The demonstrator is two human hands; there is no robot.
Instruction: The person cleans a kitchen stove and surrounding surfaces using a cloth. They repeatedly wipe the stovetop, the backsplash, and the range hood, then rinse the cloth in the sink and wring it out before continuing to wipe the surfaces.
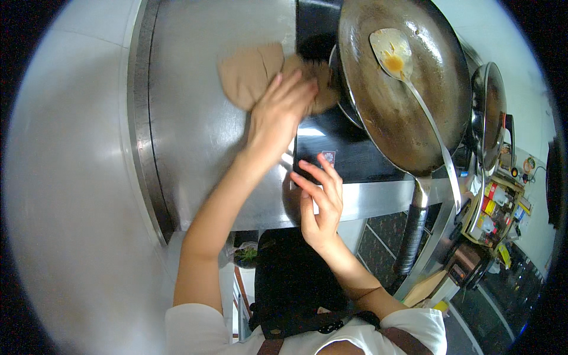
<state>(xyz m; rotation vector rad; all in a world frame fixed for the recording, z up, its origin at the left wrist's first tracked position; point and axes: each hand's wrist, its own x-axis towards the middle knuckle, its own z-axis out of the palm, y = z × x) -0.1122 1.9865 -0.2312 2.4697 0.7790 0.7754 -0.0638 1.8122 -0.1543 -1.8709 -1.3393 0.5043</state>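
My left hand [282, 108] is on a brown cloth [253, 75], its fingers over the cloth's bunched middle. Both hand and cloth are blurred. The cloth lies partly on the steel counter [195, 111] and partly over the black glass cooktop [341, 142], near the base of a large wok [399, 120]. My right hand [324, 199] hovers by the cooktop's front corner, holding nothing, with its fingers bent and a little apart. A metal spatula [392, 53] rests in the wok with some orange-yellow residue on its blade.
The wok's black handle [412, 239] juts out past the counter's front edge. Farther right stands a lidded pan [490, 115]. Beyond it, a rack [492, 213] carries several bottles. A raised steel edge [144, 111] bounds the counter on the left.
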